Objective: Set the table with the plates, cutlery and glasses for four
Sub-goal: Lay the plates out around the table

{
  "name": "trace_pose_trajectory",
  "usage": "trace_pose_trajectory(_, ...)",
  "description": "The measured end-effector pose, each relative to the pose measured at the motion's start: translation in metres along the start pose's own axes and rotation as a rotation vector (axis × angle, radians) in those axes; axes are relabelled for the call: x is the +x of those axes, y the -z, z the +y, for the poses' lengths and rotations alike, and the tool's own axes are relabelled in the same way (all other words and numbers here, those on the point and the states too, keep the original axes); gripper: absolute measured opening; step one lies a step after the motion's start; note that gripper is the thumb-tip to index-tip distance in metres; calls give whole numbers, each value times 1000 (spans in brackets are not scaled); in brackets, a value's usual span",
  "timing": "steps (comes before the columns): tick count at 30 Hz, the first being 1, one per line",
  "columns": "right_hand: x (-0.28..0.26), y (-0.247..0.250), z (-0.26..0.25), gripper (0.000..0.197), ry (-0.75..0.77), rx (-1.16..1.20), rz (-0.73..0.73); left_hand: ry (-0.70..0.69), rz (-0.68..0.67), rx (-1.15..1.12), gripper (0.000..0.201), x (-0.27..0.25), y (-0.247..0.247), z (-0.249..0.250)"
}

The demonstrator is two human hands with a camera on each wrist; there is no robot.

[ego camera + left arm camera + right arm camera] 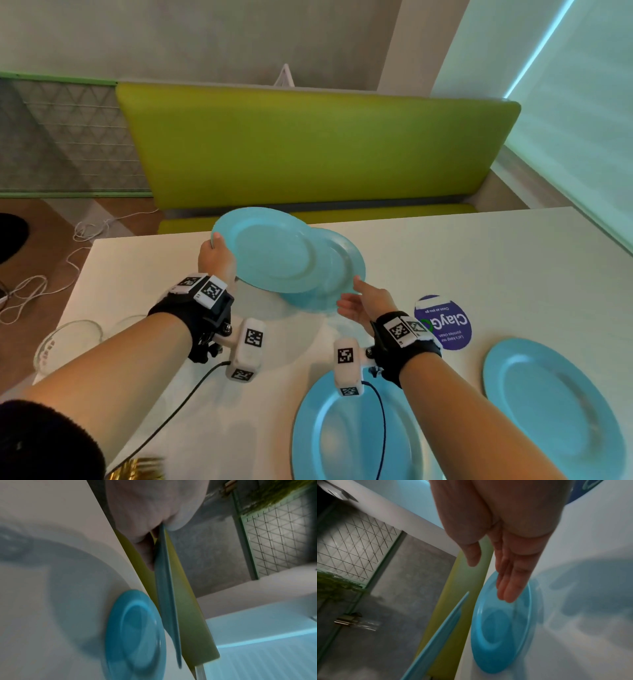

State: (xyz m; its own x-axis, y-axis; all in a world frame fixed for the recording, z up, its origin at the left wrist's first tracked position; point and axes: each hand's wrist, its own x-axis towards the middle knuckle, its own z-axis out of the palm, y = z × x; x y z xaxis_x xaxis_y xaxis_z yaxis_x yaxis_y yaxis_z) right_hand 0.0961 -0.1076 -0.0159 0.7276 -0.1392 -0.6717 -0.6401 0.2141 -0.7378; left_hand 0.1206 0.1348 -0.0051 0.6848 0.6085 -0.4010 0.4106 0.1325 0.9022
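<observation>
My left hand (216, 248) pinches the left rim of a light blue plate (270, 250) and holds it tilted above the white table (496, 260). The left wrist view shows that plate (167, 588) edge-on, pinched between thumb and fingers (147, 550). Under it a second blue plate (342, 270) lies flat on the table, partly covered. My right hand (352, 298) is open with straight fingers (510, 582) at the near rim of this lying plate (501, 635); contact is unclear. Two more blue plates (349, 442) (555, 404) lie near me on the right.
Clear glass pieces (68, 339) stand at the table's left edge, and gold cutlery (144, 469) shows at the bottom left. A purple sticker (448, 329) is on the table by my right wrist. A green bench (308, 147) runs behind the far edge. Cables (41, 284) lie on the floor.
</observation>
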Motion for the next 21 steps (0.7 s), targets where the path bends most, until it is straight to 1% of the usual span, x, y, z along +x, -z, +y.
trace_pose_trajectory(2, -2, 4, -2, 29, 19, 43, -44, -2, -102, 40, 56, -15, -17, -7)
trace_pose_trajectory(5, -4, 18, -3, 35, 38, 69, -27, 6, -235, 94, 51, -37, -40, -15)
trace_pose_trajectory(8, -3, 44, -5, 35, 30, 147, 11, 48, -337, 45, 49, -57, -60, -18)
trace_pose_trajectory(11, 2, 76, -12, 35, 11, 261, 56, 52, -453, 42, 35, -73, -81, -15)
trace_pose_trajectory(12, 5, 87, -16, 36, 13, 283, 87, 64, -490, 34, 33, -78, -88, -13)
trace_pose_trajectory(14, 12, 109, -24, 37, 34, 312, 152, 73, -524, 57, 32, -85, -100, -9)
trace_pose_trajectory(16, 21, 130, -32, 38, 49, 319, 217, 89, -531, 123, 37, -86, -111, -4)
trace_pose_trajectory(19, 32, 163, -43, 38, 70, 261, 311, 83, -553, 197, 36, -85, -126, 0)
trace_pose_trajectory(21, 36, 182, -49, 41, 70, 215, 332, 82, -566, 219, 35, -87, -135, 3)
